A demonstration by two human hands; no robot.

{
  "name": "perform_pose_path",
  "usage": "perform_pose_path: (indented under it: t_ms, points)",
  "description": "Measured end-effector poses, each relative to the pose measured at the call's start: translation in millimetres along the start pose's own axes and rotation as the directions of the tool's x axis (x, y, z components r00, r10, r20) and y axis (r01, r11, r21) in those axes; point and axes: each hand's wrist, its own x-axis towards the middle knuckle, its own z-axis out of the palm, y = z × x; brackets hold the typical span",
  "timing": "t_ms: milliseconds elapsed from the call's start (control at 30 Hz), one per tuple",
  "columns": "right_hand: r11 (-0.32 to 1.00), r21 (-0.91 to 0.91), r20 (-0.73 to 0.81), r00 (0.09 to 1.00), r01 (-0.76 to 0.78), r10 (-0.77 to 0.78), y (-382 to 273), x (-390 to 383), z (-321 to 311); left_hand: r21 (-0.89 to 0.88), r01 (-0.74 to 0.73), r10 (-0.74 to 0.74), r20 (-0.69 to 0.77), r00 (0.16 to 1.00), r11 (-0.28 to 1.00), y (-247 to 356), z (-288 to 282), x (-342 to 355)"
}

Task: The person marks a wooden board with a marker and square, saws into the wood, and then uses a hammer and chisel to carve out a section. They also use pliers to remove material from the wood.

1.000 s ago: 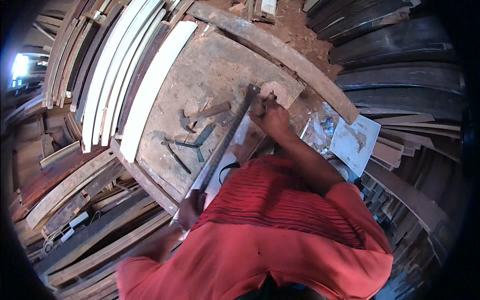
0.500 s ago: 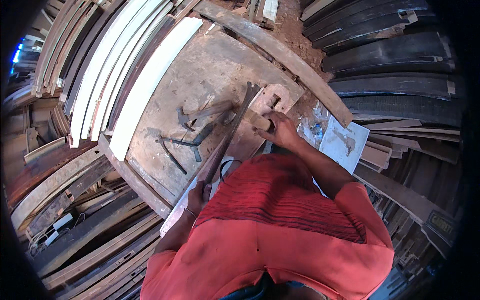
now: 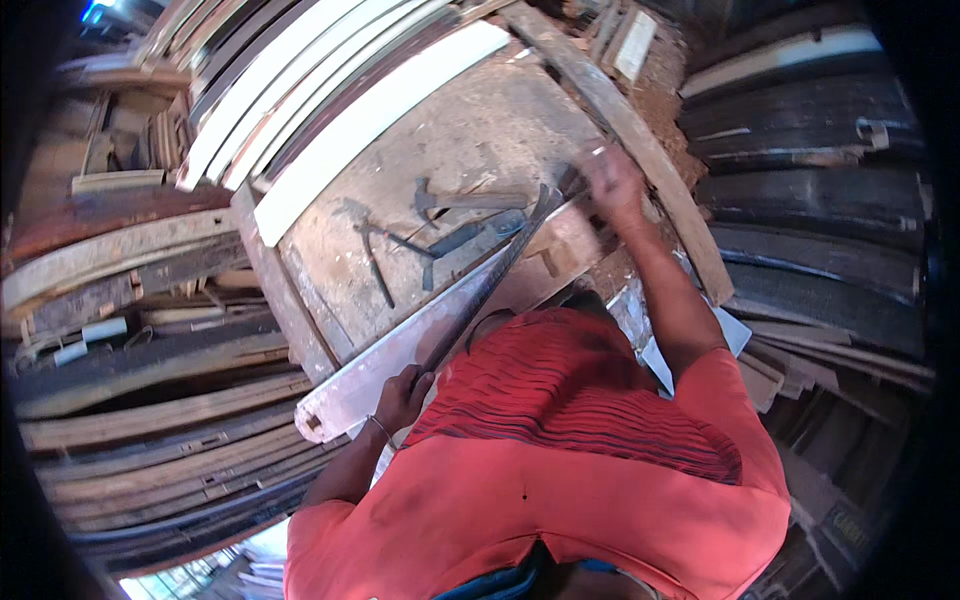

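My left hand point(image 3: 402, 396) is closed around the near end of a long dark bar point(image 3: 484, 292), which slants away to a flared far end. The bar lies over a long pale pinkish plank point(image 3: 365, 375) on the near side of the worktable point(image 3: 350, 215). Smeared by motion, my right hand point(image 3: 614, 188) is beyond the plank's right end, near the table's far right corner; whether it holds anything is unclear. A small brown wooden shape point(image 3: 548, 262) shows on the plank. A hammer point(image 3: 480, 201), a dark-handled tool point(image 3: 465, 240) and a thin two-armed tool point(image 3: 373, 265) lie together on the table.
White curved boards point(image 3: 385, 115) are stacked along the table's far left side. A long wooden board point(image 3: 625, 130) borders the far right. Dark curved boards point(image 3: 805, 200) are piled at right, and more timber point(image 3: 160, 420) at left. Clear plastic point(image 3: 630, 310) lies beside the plank.
My right hand has moved away from the wooden block it was touching, toward the far right of the table. My left hand still grips the bar. The whole view has turned.
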Motion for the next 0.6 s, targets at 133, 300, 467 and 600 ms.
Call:
perform_pose_path:
  t_ms: [133, 300, 467, 600]
  points:
    - [0.875, 0.26, 0.09, 0.912, -0.409, 0.4, -29, 24, -25, -0.012, 0.077, -0.078, -0.147, 0.986, 0.997, -18, -2, -17]
    - [0.957, 0.113, 0.035, 0.964, -0.266, 0.264, -47, -31, -30, 0.099, 0.185, -0.138, -0.361, 0.922, 0.978, -49, -52, 23]
    - [0.884, 0.157, 0.059, 0.898, -0.44, 0.436, -92, -105, -44, 0.297, 0.237, -0.099, -0.414, 0.905, 0.925, -113, -118, 89]
    - [0.748, 0.027, 0.191, 0.738, -0.663, 0.647, -116, -191, -73, 0.468, 0.252, -0.043, -0.411, 0.91, 0.847, -142, -173, 131]
